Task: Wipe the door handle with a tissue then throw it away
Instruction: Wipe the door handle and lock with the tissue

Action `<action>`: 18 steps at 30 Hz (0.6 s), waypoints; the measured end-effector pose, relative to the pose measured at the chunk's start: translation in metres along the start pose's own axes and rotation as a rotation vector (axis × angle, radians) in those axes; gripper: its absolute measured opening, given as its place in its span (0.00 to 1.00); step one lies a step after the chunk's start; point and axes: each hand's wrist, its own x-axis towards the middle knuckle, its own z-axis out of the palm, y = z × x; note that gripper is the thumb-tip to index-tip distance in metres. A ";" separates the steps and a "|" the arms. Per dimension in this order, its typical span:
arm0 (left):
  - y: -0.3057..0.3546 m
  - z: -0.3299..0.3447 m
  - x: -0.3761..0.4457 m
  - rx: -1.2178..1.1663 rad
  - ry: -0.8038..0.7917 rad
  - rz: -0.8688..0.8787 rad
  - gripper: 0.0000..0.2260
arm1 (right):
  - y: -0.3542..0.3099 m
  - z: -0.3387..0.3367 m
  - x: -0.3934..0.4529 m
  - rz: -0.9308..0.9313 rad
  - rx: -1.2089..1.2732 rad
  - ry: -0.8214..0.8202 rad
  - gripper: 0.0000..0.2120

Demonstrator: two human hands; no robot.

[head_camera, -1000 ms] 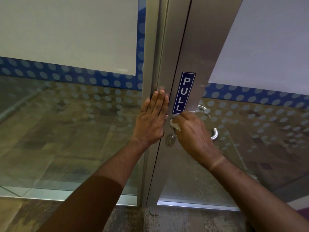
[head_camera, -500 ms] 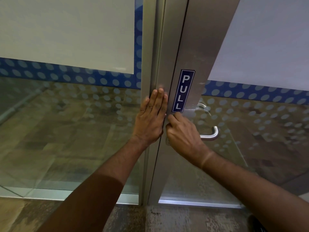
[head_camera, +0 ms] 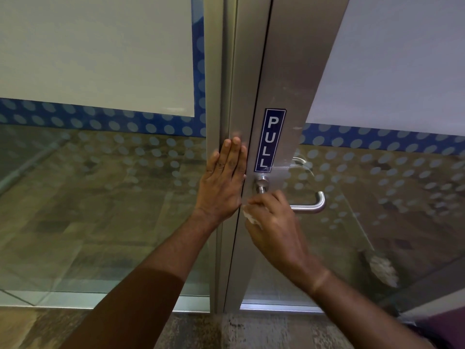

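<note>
The steel door handle (head_camera: 305, 206) juts from the door frame (head_camera: 281, 79), its curved end free at the right. The right hand (head_camera: 274, 220) covers its near part, fingers closed around a crumpled white tissue (head_camera: 250, 217) just below the handle's round base. The left hand (head_camera: 222, 182) lies flat, fingers straight and together, on the frame's left edge. A blue PULL sign (head_camera: 270, 140) sits above.

Even indoor light — soft glare on glass (head_camera: 100, 197), wide-angle bending at edges.
</note>
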 end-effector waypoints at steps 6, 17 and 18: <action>-0.001 0.002 0.001 0.006 0.050 0.000 0.35 | -0.019 0.017 -0.052 0.635 0.484 0.251 0.13; 0.001 0.004 0.000 0.007 0.052 -0.008 0.34 | 0.003 0.046 -0.016 1.310 1.370 0.645 0.09; 0.001 0.004 0.000 0.010 0.047 -0.008 0.34 | 0.003 0.046 -0.011 1.316 1.425 0.676 0.09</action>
